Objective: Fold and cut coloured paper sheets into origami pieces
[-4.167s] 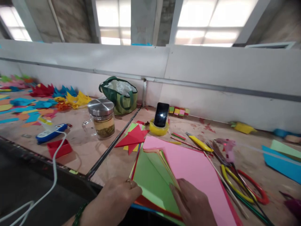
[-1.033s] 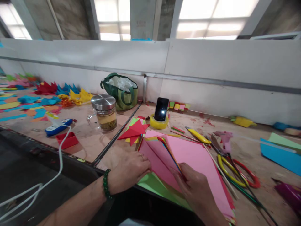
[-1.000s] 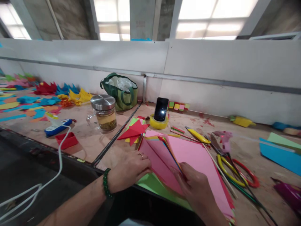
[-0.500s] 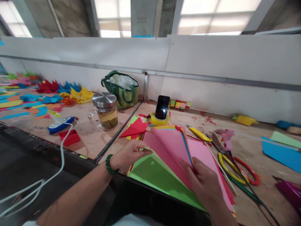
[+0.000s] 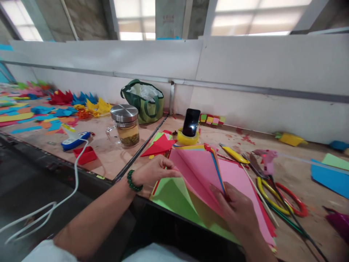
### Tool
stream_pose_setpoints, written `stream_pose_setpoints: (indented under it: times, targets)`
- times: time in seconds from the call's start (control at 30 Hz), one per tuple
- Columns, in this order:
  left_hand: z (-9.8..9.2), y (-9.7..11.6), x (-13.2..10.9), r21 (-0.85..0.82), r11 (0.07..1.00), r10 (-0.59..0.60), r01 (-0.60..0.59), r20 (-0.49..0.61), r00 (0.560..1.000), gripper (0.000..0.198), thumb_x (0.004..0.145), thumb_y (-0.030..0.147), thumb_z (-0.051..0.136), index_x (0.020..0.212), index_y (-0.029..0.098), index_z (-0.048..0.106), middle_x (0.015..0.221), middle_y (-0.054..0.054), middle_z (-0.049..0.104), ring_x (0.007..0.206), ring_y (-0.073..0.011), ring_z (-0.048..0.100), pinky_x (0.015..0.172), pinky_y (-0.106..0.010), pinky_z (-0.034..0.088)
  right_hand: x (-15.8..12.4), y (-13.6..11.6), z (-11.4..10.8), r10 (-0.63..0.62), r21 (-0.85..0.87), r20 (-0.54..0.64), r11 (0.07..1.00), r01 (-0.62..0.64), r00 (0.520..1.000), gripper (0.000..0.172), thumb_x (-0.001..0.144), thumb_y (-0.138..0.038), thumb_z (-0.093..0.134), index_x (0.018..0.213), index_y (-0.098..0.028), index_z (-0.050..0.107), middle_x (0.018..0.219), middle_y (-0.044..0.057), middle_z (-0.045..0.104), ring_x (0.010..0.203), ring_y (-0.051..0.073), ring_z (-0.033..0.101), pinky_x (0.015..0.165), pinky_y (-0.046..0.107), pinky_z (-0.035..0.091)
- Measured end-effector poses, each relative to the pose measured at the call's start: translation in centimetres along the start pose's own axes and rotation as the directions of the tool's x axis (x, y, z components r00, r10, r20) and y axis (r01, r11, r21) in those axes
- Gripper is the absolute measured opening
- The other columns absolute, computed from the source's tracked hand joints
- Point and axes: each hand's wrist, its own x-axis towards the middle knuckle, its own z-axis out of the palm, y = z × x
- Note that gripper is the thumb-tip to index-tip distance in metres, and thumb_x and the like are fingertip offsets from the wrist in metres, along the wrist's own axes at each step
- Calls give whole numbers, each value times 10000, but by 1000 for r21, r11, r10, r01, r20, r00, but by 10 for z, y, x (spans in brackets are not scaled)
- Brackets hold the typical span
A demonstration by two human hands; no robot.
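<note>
My left hand, with a green bead bracelet at its wrist, pinches the left edge of a pink paper sheet between thumb and forefinger. Held closed in my right hand are several coloured sheets, a pink sheet on top and blue and orange edges showing. Beneath my hands, a green sheet lies at the table's front edge, its upper part lifted and curled. More pink paper lies under my right hand. Red cut paper sits just beyond the stack.
A phone leans on a yellow tape roll. Right of the stack lie a yellow cutter, scissors and a pink glue gun with its cord. To the left stand a lidded glass mug and a green bag.
My left fingers have gone from the green sheet's edge to the pink sheet's edge. The green sheet has sagged and curls. The right hand keeps its hold; the view has shifted slightly.
</note>
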Motion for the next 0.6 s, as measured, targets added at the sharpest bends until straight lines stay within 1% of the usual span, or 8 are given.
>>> stream_pose_setpoints:
  times: [0.1,0.2,0.27,0.33,0.4,0.47,0.53,0.6]
  targets:
    - [-5,-1,0,-141,988,-55,58,24,998,448,838,479,593,567,129,527,535,60,356,515,-65,311,479,-199,260,0,0,2,9,-4,-12,1000,-9,1000,367,911,-416,503,603,-226,441,524,-54,433,443,105,404,444,233,329]
    - [-7,-4,2,-199,977,-70,73,22,997,386,820,460,617,635,122,595,572,45,456,548,-78,390,520,-203,317,-1,0,3,17,-7,-19,1000,-17,1000,370,906,-416,517,599,-230,423,524,-58,424,433,101,388,434,234,319]
    - [-6,-7,3,-211,974,-78,81,22,997,317,783,421,666,700,115,642,612,28,528,581,-89,446,556,-208,355,-2,0,3,11,-2,-15,1000,-11,1000,367,911,-408,511,601,-231,427,540,-50,445,455,107,417,456,233,341]
    - [-6,-10,4,-224,971,-80,83,20,997,273,738,375,716,718,109,657,622,21,559,588,-91,467,572,-211,373,-1,0,1,-7,-14,0,1000,7,1000,346,922,-394,493,620,-230,450,561,-41,473,482,115,454,484,233,361]
    - [-5,-9,6,-232,970,-73,75,15,997,261,698,343,755,682,106,646,605,25,555,575,-85,461,567,-208,372,4,-1,-5,-51,-63,-2,997,51,999,325,931,-387,473,645,-231,465,566,-38,484,477,118,459,485,238,355]
    - [-6,-6,7,-236,970,-61,61,7,998,269,677,338,775,661,107,639,588,35,538,558,-75,441,548,-200,357,13,-2,-13,-111,-145,3,983,111,994,325,931,-394,462,647,-237,452,548,-45,470,441,115,425,462,247,323]
    - [-8,2,9,-243,969,-50,45,-13,999,279,709,360,755,659,109,645,568,44,512,539,-66,411,527,-193,339,23,-3,-22,-151,-231,40,960,156,988,336,928,-398,464,633,-242,423,527,-54,451,415,112,390,449,252,294]
    - [-9,11,10,-260,965,-31,18,-46,998,301,755,381,716,636,115,641,550,48,490,528,-64,398,522,-192,339,33,-5,-30,-164,-282,112,940,190,980,324,927,-381,463,638,-240,418,533,-52,462,432,113,415,465,247,301]
